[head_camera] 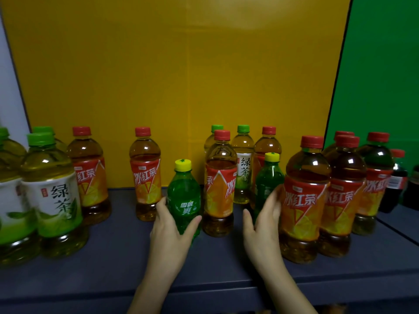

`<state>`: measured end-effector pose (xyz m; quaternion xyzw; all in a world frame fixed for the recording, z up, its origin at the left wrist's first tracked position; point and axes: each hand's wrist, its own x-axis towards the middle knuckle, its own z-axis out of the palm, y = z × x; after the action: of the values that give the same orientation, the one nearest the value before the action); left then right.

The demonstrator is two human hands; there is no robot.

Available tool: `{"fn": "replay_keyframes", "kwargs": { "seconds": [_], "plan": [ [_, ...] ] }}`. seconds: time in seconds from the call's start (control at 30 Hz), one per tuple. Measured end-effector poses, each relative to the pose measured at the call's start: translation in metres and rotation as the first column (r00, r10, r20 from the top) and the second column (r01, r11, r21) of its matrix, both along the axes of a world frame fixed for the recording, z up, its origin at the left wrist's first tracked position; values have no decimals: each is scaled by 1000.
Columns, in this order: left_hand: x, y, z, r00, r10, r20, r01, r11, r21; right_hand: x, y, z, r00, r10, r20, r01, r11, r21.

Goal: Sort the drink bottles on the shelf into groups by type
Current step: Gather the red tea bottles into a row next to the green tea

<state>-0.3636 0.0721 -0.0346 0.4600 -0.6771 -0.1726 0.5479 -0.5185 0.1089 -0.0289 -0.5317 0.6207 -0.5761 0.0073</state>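
Note:
My left hand (169, 232) wraps around a small green soda bottle with a yellow cap (184, 196) standing mid-shelf. My right hand (263, 225) curls around a second small green soda bottle (268, 177), fingers behind it, thumb apart in front. Green tea bottles with green caps (53, 191) cluster at the left. Red-capped iced tea bottles stand scattered: two left of centre (145, 175), one between my hands (220, 184), several grouped at the right (305, 200). Two more green tea bottles (243, 164) stand at the back centre.
The dark grey shelf (113, 257) has a yellow back panel (176, 75) and a green panel (381, 64) at the right. Dark cola bottles (396, 180) stand at the far right. The shelf's front edge runs just below my wrists.

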Motion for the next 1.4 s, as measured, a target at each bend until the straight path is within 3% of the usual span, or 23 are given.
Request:
{"fn": "replay_keyframes", "kwargs": {
  "seconds": [0.17, 0.33, 0.6, 1.0, 1.2, 1.4],
  "plan": [
    [0, 0, 0, 1000, 3, -4, -3, 1000, 5, -3, -13, 3, 992, -77, 103, 77, 997, 2],
    [-1, 0, 0, 1000, 20, 0, -20, 1000, 22, -13, -28, 4, 957, -124, 264, 101, 990, 98],
    [8, 4, -1, 999, -1, -35, 3, 998, 59, -5, -27, 5, 948, -81, 308, 27, 984, 179],
    [27, 25, 0, 961, -211, -181, 233, 967, 107, 12, 24, 3, 987, 51, 151, -72, 989, 131],
    [9, 54, 5, 933, -301, -195, 323, 942, 92, 5, 74, 0, 973, 179, 145, -194, 976, 98],
    [-29, 95, 18, 889, -399, -225, 420, 906, 55, -36, 136, 2, 972, 162, 171, -177, 981, 79]
  ]
}}
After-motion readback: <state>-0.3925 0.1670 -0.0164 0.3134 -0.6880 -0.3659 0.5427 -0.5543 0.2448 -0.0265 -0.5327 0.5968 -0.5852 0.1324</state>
